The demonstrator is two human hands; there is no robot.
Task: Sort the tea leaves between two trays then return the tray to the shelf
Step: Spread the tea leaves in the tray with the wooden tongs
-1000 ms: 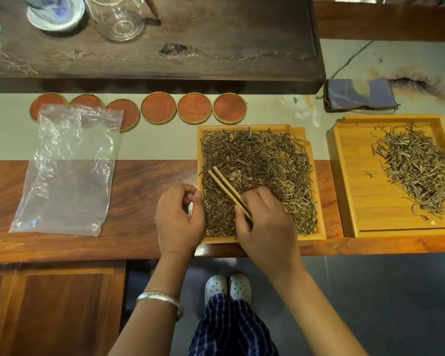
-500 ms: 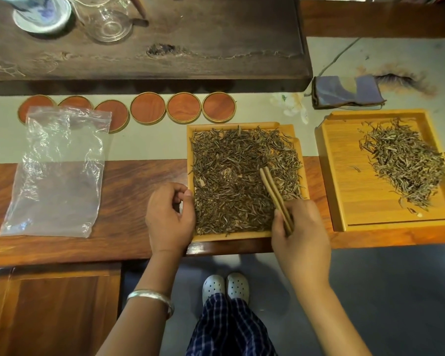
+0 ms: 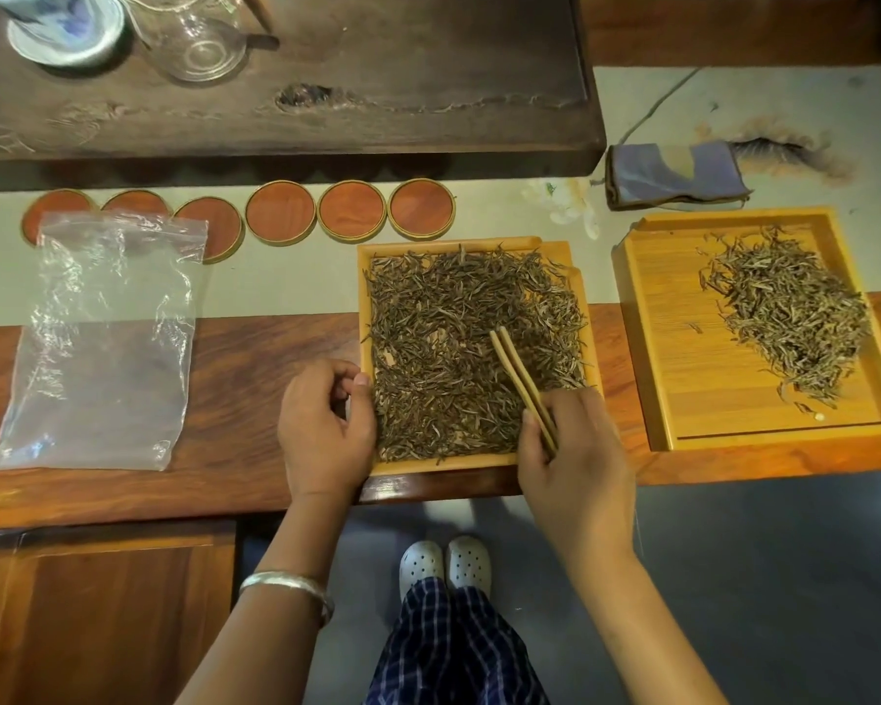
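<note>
Head view, left to right. Clear plastic bag point(image 3: 100, 343) is lying flat at far left, well apart from the work. Your left hand point(image 3: 326, 424) is curling loosely against the left rim of the near tray point(image 3: 471, 463), steadying it; fingers bent, nothing pinched that you can make out. Tea leaves point(image 3: 459, 348) are covering that tray almost edge to edge. Your right hand point(image 3: 573, 450) is gripping the bamboo tongs point(image 3: 522, 384), long axis running diagonally, tips pointing up-left into the leaves, blades nearly closed. Second tray point(image 3: 657, 348) is sitting just beside, holding a smaller pile point(image 3: 789, 318) toward its right half.

Risk, as judged: leaves are dropping easily from a loose pinch while crossing the gap between trays, scattering onto the table.
</note>
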